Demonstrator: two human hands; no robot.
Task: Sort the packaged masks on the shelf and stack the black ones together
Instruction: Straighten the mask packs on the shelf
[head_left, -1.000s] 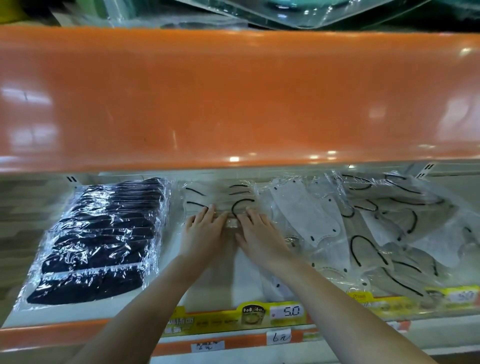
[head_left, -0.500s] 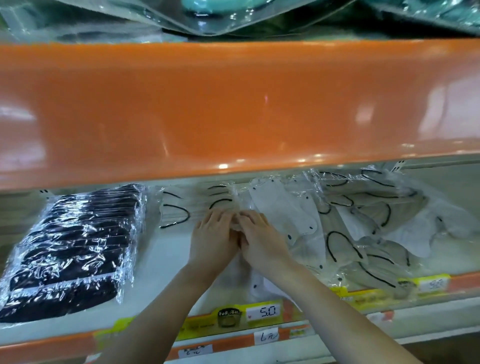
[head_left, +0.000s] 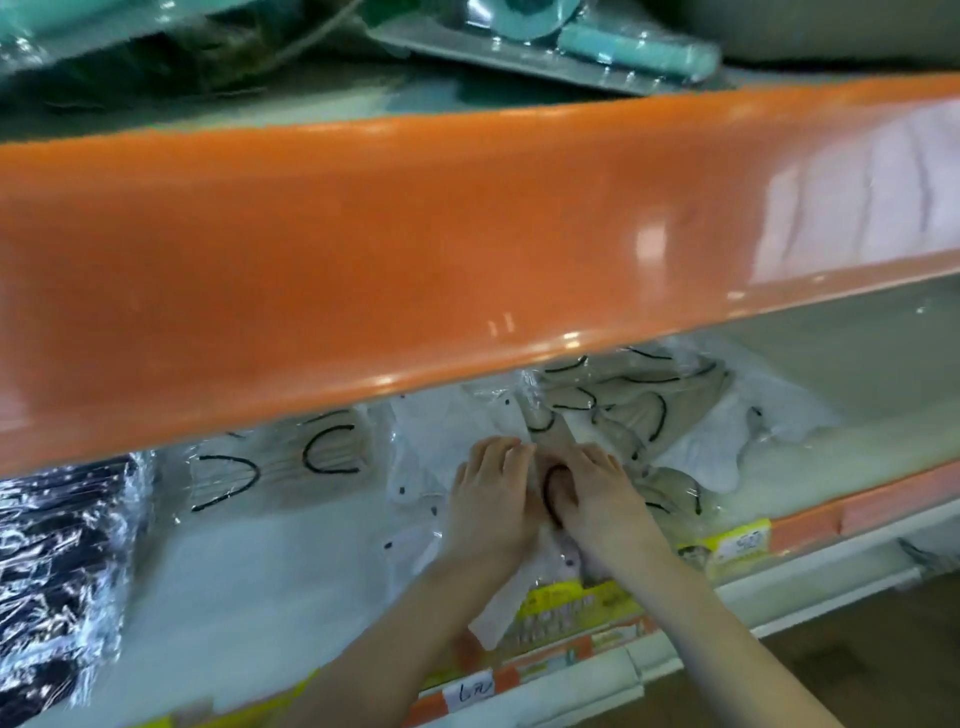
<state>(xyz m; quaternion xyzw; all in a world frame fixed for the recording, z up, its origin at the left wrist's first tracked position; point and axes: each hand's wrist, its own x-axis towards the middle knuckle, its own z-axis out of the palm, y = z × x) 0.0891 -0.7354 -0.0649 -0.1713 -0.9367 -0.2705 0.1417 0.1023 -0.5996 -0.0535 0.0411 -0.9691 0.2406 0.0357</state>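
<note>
A stack of black masks in shiny clear wrap (head_left: 57, 561) lies at the far left of the white shelf (head_left: 270, 582). Right of it is a beige pack with black ear loops (head_left: 280, 467). My left hand (head_left: 493, 499) rests flat on a white mask pack (head_left: 426, 447). My right hand (head_left: 608, 493) sits beside it and pinches a beige mask pack (head_left: 553, 441), whose black loop lies across my thumb. A loose pile of beige and white packs (head_left: 691, 441) spreads to the right.
The orange front of the shelf above (head_left: 415, 249) hangs low and hides the back of the mask shelf. Yellow and orange price tags (head_left: 571, 608) line the shelf's front rail. Teal packaged goods (head_left: 571, 36) lie on the upper shelf.
Both hands have moved right, off the left beige pack and onto the mixed packs in the middle. The view has tilted and swung, pushing the black stack to the left edge.
</note>
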